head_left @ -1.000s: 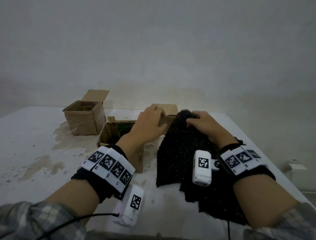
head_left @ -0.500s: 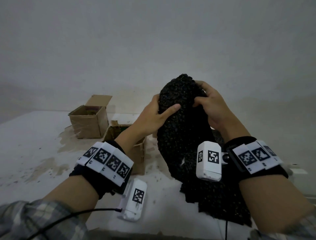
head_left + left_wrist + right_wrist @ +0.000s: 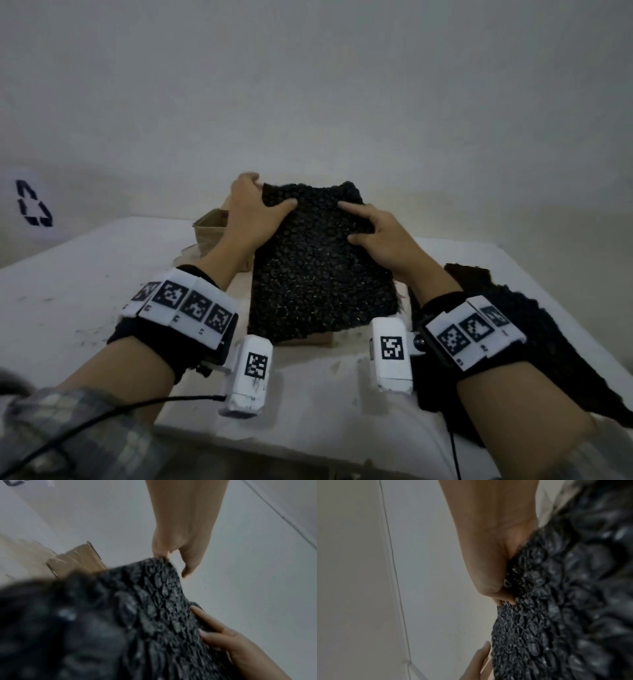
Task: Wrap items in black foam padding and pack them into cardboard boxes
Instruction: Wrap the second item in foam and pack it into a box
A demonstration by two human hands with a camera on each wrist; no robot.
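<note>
A bumpy black foam sheet (image 3: pixel 318 270) is spread out flat between my hands, above the table. My left hand (image 3: pixel 257 205) grips its far left corner, thumb on top and fingers behind the edge. My right hand (image 3: pixel 368 224) holds the right side, with the index finger and thumb lying on top. In the left wrist view the left hand (image 3: pixel 164 553) pinches the foam's (image 3: pixel 154 608) corner. The right wrist view shows my right hand (image 3: pixel 501 595) curled on the foam's (image 3: pixel 547 615) edge. A cardboard box (image 3: pixel 209 229) stands partly hidden behind my left hand and the sheet. No wrapped item is visible.
More black foam (image 3: pixel 513 308) lies piled on the right of the white table (image 3: pixel 85 291). A strip of cardboard (image 3: pixel 317 340) shows under the sheet's near edge. A grey wall with a recycling mark (image 3: pixel 32 205) stands close behind. The table's front edge is near my wrists.
Half a second ago the foam was bunched and lifted high between my hands. Now it is lowered and spread flat, and covers the box that stood open in front.
</note>
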